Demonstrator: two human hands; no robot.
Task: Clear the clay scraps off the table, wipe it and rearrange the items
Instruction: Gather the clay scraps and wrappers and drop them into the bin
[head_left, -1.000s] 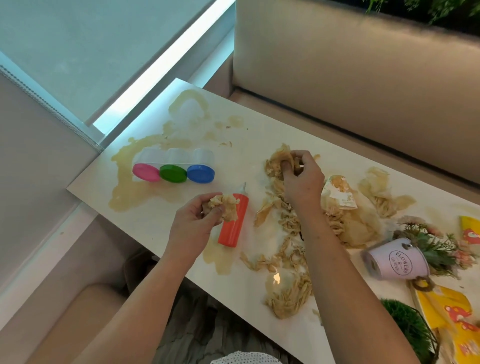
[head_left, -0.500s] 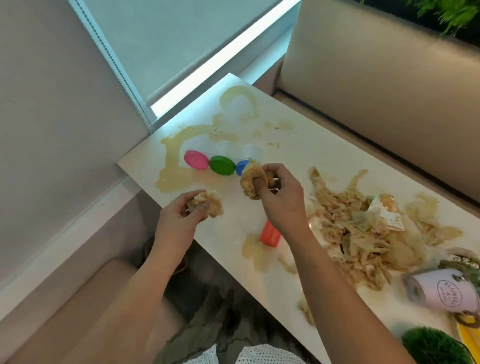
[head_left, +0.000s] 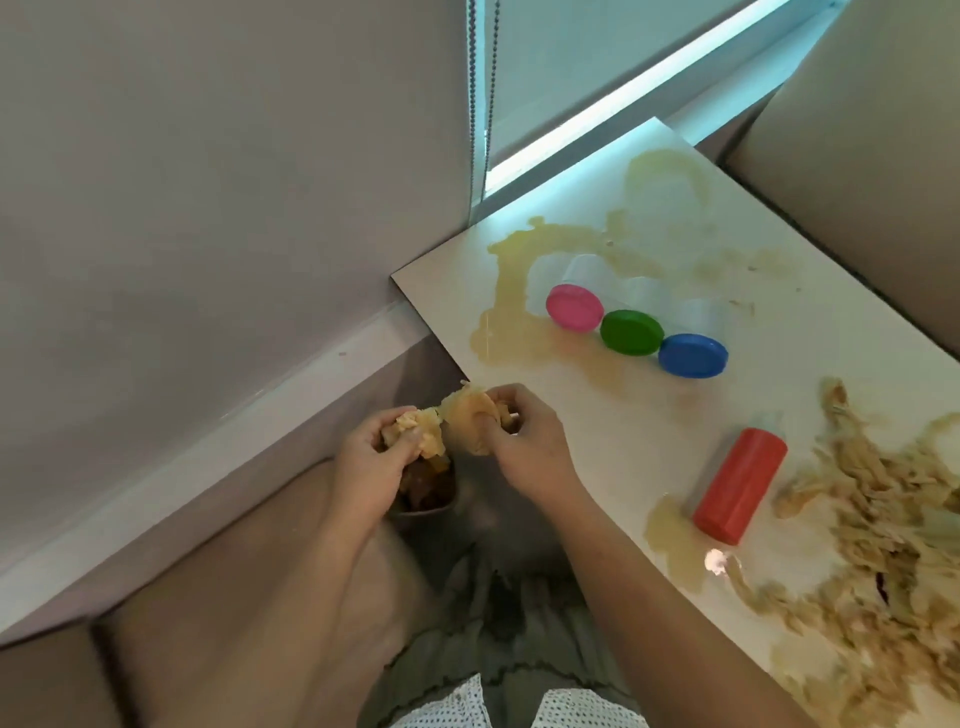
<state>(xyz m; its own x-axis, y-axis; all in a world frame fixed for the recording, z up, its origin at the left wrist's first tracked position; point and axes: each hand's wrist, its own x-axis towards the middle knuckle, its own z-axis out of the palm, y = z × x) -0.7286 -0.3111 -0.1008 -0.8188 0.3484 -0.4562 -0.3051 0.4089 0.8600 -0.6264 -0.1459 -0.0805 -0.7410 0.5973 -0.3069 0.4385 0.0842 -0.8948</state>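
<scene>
Two clumps of clay scraps (head_left: 467, 421) hang past the table (head_left: 649, 415) edge, fingers of the left hand (head_left: 376, 462) and right hand (head_left: 527, 447) curled round them, above a small bin (head_left: 434, 499), likely for dropping. More scraps (head_left: 883, 545) litter the tabletop by a red bottle (head_left: 740, 483).

Plain pale wall (head_left: 208, 182) fills the upper left, a light ledge (head_left: 234, 415) running along its foot. At upper centre a bead chain (head_left: 472, 104) hangs beside a drawn window blind (head_left: 597, 52), a strip of daylight (head_left: 623, 106) below it. Tan padded seat back (head_left: 857, 182) at upper right, matching bench seat (head_left: 234, 597) at lower left, white table (head_left: 805, 338) between.
</scene>
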